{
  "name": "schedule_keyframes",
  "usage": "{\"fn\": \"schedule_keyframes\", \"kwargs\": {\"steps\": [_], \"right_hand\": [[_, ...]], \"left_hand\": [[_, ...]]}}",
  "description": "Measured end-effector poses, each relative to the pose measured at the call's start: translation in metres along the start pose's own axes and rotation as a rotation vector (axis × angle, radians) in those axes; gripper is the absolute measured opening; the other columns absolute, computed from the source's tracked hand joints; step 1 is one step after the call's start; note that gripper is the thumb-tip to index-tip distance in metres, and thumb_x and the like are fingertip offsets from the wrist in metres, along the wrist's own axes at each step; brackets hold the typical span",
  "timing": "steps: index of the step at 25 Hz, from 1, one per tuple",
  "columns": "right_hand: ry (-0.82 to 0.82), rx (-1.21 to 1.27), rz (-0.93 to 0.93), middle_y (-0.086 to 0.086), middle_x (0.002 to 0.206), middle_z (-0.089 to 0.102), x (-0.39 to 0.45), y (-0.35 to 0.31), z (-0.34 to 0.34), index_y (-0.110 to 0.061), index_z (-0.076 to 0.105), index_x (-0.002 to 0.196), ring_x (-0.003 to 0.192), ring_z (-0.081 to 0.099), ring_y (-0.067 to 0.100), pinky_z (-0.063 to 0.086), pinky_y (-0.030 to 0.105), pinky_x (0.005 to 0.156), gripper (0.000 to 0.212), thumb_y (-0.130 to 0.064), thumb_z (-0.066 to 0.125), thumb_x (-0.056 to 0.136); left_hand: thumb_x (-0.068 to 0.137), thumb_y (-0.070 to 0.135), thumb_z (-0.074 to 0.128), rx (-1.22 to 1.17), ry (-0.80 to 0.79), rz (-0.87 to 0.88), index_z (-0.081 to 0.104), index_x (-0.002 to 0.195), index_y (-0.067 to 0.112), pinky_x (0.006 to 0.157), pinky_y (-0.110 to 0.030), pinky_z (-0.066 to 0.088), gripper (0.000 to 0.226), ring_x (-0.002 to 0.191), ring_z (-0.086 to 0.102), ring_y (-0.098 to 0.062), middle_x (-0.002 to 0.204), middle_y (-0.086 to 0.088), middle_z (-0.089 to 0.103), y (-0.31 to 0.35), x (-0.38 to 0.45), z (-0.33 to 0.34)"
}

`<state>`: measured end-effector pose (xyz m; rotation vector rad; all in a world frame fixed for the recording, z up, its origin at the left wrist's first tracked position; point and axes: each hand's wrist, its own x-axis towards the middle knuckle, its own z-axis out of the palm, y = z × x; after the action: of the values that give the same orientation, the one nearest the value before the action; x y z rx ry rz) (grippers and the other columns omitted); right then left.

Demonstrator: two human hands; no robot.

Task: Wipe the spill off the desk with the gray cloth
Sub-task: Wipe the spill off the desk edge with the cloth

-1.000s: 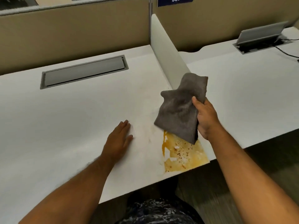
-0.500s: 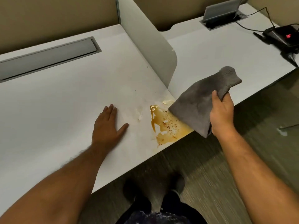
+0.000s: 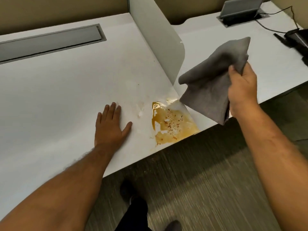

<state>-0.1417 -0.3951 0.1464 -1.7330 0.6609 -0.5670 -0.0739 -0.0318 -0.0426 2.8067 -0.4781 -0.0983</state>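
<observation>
Your right hand [image 3: 242, 90] pinches the gray cloth [image 3: 211, 82] near its top edge, thumb in front and fingers behind. The cloth hangs loose in the air, up off the desk [image 3: 66, 90]. Its low corner hangs past the front edge of the desk, just to the right of the spill [image 3: 171, 125]. It does not look like it touches the spill.

Your left hand [image 3: 110, 126] lies flat on the desk with its fingers spread. It holds nothing. It sits near the spill, on its left side, but not in it.

The spill is a brown and orange puddle with small dark specks. It sits at the front edge of the desk, right below the end of the white divider [image 3: 158, 39]. It looks wet and whole, so I think the wiping has not started. You seem to be at the step of bringing the cloth over.

Next, you need to move the cloth left and down until it lies on the puddle. Press it flat. Wipe away from the edge, or the mess may drip to the floor [image 3: 200, 180].

Count: 1 gray cloth, 1 spill, 2 hands, 1 divider. There are also 2 gray lids set in the desks, 1 shut [image 3: 48, 43] and 1 tipped up [image 3: 241, 5].
</observation>
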Motion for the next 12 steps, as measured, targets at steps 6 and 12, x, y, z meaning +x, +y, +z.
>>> {"fn": "schedule_keyframes", "kwargs": {"steps": [6, 12], "right_hand": [[-0.219, -0.260, -0.173, -0.017, 0.119, 0.073, 0.013, 0.017, -0.004, -0.040, 0.068, 0.131, 0.110, 0.065, -0.002, 0.049, 0.013, 0.087, 0.033, -0.027, 0.050, 0.107], [-0.684, -0.899, -0.258, 0.001, 0.158, 0.048, -0.066, 0.109, 0.096, -0.026, 0.049, 0.150, 0.143, 0.044, 0.031, 0.045, 0.058, 0.111, 0.043, -0.038, 0.046, 0.109]], "left_hand": [[0.099, 0.068, 0.038, -0.016, 0.032, -0.012, 0.027, 0.168, 0.022, 0.135, -0.050, 0.012, 0.083, 0.167, 0.014, -0.023, 0.179, -0.001, 0.022, 0.001, 0.002, 0.001], [0.099, 0.067, 0.038, -0.001, 0.053, -0.016, 0.030, 0.168, 0.022, 0.135, -0.049, 0.013, 0.083, 0.166, 0.017, -0.023, 0.178, -0.001, 0.025, 0.000, 0.002, 0.004]]}}
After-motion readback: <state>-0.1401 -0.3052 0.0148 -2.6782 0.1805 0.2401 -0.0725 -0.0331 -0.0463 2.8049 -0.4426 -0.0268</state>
